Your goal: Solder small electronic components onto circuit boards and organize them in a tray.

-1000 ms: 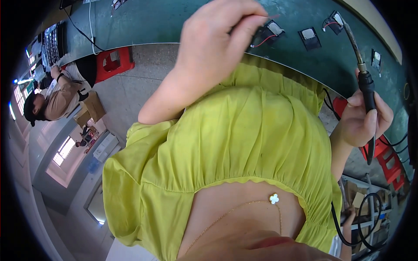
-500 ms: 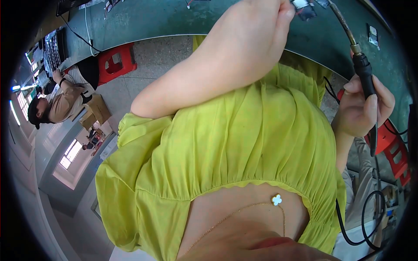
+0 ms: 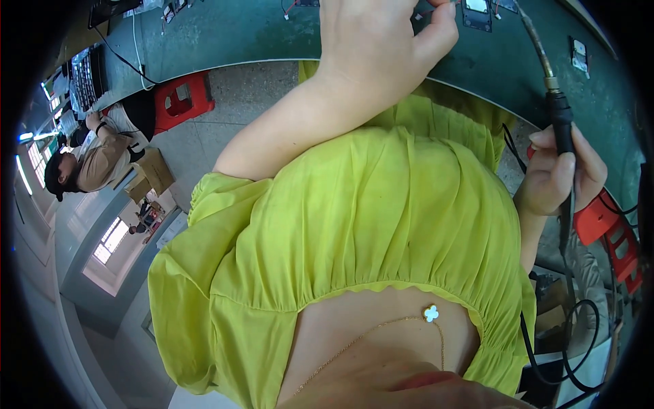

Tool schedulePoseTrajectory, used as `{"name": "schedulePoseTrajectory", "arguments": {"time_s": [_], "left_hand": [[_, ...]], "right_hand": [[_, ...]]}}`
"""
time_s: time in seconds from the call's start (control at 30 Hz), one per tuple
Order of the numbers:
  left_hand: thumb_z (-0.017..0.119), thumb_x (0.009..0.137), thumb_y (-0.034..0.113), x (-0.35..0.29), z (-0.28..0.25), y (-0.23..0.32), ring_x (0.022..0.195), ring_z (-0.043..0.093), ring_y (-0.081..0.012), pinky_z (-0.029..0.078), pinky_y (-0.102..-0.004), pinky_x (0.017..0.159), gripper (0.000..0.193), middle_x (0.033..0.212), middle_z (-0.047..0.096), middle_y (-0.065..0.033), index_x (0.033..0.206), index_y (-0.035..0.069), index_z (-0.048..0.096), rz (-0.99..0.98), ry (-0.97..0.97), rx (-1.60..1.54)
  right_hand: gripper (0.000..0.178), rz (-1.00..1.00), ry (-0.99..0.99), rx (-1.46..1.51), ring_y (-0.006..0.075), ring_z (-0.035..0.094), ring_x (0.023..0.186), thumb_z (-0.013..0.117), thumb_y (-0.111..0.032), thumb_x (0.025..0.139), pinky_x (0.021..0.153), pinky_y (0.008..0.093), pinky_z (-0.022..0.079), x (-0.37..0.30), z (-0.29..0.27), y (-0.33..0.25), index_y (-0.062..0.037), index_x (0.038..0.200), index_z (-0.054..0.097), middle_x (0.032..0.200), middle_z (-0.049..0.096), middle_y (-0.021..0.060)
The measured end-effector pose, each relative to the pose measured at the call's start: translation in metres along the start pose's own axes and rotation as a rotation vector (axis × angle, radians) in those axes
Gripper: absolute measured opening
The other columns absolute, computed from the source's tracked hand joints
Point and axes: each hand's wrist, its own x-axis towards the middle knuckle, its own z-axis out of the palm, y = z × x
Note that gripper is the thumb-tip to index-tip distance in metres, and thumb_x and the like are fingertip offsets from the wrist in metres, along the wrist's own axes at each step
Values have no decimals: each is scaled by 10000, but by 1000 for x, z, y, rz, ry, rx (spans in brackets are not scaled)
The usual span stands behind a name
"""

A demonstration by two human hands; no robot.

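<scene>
In my right hand (image 3: 555, 174) is a soldering iron (image 3: 561, 116), gripped by its black handle, its metal shaft pointing up toward the table's top edge. My left hand (image 3: 388, 44) reaches across to the top of the view, thumb and finger pinched together; what they hold is too small to make out, and the other fingers are partly cut off. Right beside the left fingertips lies a small dark electronic module (image 3: 477, 17) with a pale square face. Another small module (image 3: 580, 56) lies right of the iron's shaft.
The green-topped table (image 3: 238, 41) curves across the view. More small parts with thin wires (image 3: 175, 10) lie along its top. The iron's black cable (image 3: 572, 341) loops down at the right. Red stools (image 3: 180, 99) stand under the table. A co-worker (image 3: 102, 153) sits at the far left near a keyboard (image 3: 85, 75).
My left hand has moved left, away from the module, which now shows flat on the table. My right hand with the soldering iron has shifted slightly left and down.
</scene>
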Motion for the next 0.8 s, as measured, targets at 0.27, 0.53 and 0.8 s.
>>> {"name": "schedulePoseTrajectory", "arguments": {"time_s": [0.27, 0.53, 0.8], "left_hand": [[602, 684, -1, 3, 18, -8, 707, 455, -201, 372, -288, 671, 85, 820, 514, -90, 722, 28, 531, -106, 101, -91], [612, 645, -9, 4, 19, -6, 741, 449, -203, 361, -294, 696, 108, 832, 504, -84, 703, 42, 537, -240, 34, -154], [607, 647, -10, 4, 20, -12, 735, 450, -206, 364, -290, 689, 108, 827, 504, -85, 709, 43, 536, -224, 31, -190]], "right_hand": [[244, -215, -180, 28, 191, 507, 532, 496, -60, 773, 781, 484, 495, 8, 5, 14, -14, 1012, 485, 620, 550, 141], [191, -250, -336, -139, 198, 494, 523, 504, -74, 791, 844, 524, 461, 16, 8, 5, -39, 977, 481, 598, 537, 118], [187, -237, -346, -176, 197, 498, 525, 514, -91, 803, 848, 521, 460, 16, 12, 6, -52, 982, 482, 603, 534, 115]]}}
